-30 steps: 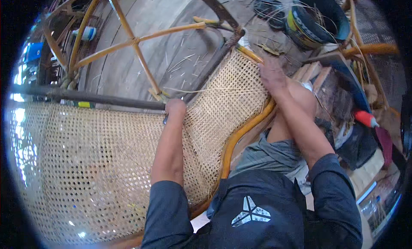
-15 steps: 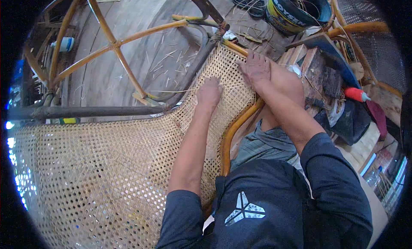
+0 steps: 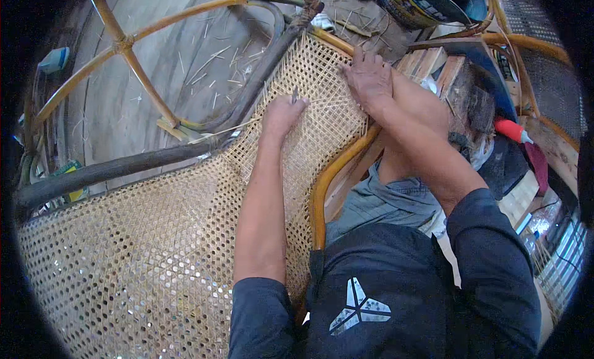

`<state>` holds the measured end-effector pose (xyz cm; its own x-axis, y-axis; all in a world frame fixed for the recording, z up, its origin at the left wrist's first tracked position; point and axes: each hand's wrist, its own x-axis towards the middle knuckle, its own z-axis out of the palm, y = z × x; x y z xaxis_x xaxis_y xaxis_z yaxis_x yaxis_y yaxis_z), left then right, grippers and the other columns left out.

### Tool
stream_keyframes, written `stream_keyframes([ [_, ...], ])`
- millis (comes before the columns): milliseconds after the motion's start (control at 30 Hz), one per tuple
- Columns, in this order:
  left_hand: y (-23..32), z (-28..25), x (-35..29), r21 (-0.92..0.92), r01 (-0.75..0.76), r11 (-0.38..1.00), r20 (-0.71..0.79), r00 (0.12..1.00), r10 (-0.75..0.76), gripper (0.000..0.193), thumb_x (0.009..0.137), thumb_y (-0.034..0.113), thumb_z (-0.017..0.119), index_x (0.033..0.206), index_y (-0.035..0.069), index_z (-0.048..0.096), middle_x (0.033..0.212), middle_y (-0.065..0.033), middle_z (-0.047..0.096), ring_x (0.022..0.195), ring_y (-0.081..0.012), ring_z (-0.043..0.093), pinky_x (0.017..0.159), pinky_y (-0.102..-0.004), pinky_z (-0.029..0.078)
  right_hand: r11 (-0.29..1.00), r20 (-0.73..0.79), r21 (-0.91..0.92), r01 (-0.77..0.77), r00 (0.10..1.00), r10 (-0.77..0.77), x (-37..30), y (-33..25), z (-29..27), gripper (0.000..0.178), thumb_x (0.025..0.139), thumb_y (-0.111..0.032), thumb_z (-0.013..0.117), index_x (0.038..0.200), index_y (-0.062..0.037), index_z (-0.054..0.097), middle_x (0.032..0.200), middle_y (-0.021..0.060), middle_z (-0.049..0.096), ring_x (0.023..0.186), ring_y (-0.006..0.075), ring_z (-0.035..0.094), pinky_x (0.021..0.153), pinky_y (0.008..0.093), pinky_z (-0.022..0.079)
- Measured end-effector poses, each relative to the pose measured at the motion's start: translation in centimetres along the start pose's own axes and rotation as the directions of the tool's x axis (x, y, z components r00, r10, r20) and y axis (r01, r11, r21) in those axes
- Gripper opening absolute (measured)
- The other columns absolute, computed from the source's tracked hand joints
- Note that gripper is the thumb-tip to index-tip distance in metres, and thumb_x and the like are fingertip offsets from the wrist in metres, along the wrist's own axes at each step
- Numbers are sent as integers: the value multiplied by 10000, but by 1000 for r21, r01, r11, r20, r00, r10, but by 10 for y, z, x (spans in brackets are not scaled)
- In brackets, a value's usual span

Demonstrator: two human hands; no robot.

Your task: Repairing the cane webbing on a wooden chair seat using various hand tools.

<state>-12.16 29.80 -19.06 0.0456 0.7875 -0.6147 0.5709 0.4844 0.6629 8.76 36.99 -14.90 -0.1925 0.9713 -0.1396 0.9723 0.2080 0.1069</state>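
Over the narrow upper part of a woven cane panel (image 3: pixel 167 229), my left hand (image 3: pixel 282 117) is closed, its fist low against the weave. A small dark pointed tool (image 3: pixel 295 94) sticks up from its fingers; its handle is hidden. A pale loose cane strand (image 3: pixel 238 129) runs from the dark frame pole toward that hand, and thin strands continue across the weave to its right. My right hand (image 3: pixel 370 83) lies with fingers stretched over the panel's right edge, beside the yellow-brown rattan rail (image 3: pixel 334 41). My bent knee (image 3: pixel 421 111) is just under and beside it.
A dark pole (image 3: pixel 117 170) borders the panel's far side. Beyond it stand crossed rattan poles (image 3: pixel 125 44) over a wooden floor strewn with cane scraps. At the far right are a black bucket (image 3: pixel 421 9), wood blocks (image 3: pixel 448 74) and a red bottle (image 3: pixel 508 129).
My left hand has shifted left and slightly up, and the pointed tool now shows above its fingers. The right hand stays at the edge. The view has turned somewhat, moving the panel and poles in the picture.
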Motion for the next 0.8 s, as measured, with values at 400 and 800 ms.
stream_keyframes([
  [400, 12, -14, -62, -290, -22, 957, -608, 776, -167, 459, 917, 389, 498, 965, -54, 605, 840, -240, 641, 811, -389, 611, 729, -459, 473, 988, 36, 151, -15, 999, 9, 8, 5, 18, 434, 913, -379, 493, 1232, -86, 458, 1178, 153, 531, 1105, 330, 493, 937, 494, 363],
  [800, -38, 5, -108, -883, 216, 416, -72, 815, -576, 365, 968, 411, 431, 874, 76, 541, 671, -40, 532, 459, -146, 472, 416, -313, 429, 652, 123, 617, 442, 764, -634, -2, -70, -16, 164, 852, -131, 501, 928, -65, 630, 900, 106, 632, 887, 286, 596, 785, 397, 489],
])
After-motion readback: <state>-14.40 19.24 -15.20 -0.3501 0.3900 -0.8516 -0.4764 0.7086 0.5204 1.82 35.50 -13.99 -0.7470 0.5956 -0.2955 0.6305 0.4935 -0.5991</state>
